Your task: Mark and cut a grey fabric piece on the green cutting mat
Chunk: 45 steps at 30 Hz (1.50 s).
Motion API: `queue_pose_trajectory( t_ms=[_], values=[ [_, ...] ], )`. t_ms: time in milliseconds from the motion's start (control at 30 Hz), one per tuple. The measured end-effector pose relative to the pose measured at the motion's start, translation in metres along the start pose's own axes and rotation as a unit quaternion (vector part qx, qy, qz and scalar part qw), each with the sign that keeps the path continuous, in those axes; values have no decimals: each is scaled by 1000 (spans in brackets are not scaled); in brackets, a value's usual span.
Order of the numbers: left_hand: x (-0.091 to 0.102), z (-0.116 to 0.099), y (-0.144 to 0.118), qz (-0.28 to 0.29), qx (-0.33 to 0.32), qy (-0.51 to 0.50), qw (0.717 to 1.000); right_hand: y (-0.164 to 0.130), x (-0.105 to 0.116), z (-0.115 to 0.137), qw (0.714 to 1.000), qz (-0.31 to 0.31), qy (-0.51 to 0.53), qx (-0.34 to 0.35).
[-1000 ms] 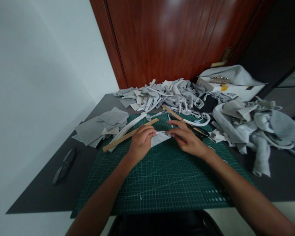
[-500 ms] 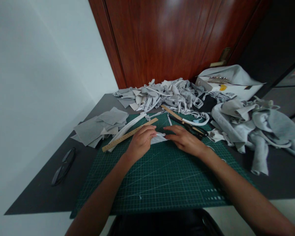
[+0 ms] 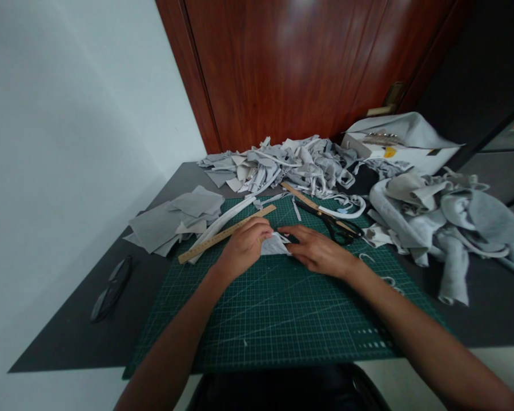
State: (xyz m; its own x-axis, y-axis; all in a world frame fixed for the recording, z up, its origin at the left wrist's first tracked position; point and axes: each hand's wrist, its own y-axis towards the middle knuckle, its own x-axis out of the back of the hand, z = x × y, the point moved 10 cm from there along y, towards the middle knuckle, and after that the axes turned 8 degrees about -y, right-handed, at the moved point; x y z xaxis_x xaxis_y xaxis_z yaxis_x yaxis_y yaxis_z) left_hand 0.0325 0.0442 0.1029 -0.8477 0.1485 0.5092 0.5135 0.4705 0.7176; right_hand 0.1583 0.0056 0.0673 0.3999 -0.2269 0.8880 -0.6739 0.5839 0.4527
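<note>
Bare cutting mat lies open nearer than both hands. Beyond the right hand, scissors and scrap heaps block passage; a ruler crowds the left hand.

No words, brands or numbers can be read anywhere. The green cutting mat carries a printed white grid and small marks along its near edge — too small to make out. The wooden ruler has graduations — illegible. A yellow patch on the white box shows no readable text.
</note>
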Motion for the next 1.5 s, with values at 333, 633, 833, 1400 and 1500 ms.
queue_pose_trajectory(
  t_ms=[333,633,833,1400,1500],
  values=[
    [15,12,0,-79,38,14,996,-10,3,-28,977,-164,62,-121],
    [17,18,-1,-110,82,15,990,-17,11,-31,943,-235,123,-202],
    [9,33,-10,-152,151,-66,975,-20,3,-52,897,-271,226,-267],
    [-7,51,-21,-165,249,-189,935,-24,-33,-72,788,-226,438,-368],
    [-14,54,-25,-167,278,-212,922,-22,-40,-68,750,-219,502,-371]
  ],
)
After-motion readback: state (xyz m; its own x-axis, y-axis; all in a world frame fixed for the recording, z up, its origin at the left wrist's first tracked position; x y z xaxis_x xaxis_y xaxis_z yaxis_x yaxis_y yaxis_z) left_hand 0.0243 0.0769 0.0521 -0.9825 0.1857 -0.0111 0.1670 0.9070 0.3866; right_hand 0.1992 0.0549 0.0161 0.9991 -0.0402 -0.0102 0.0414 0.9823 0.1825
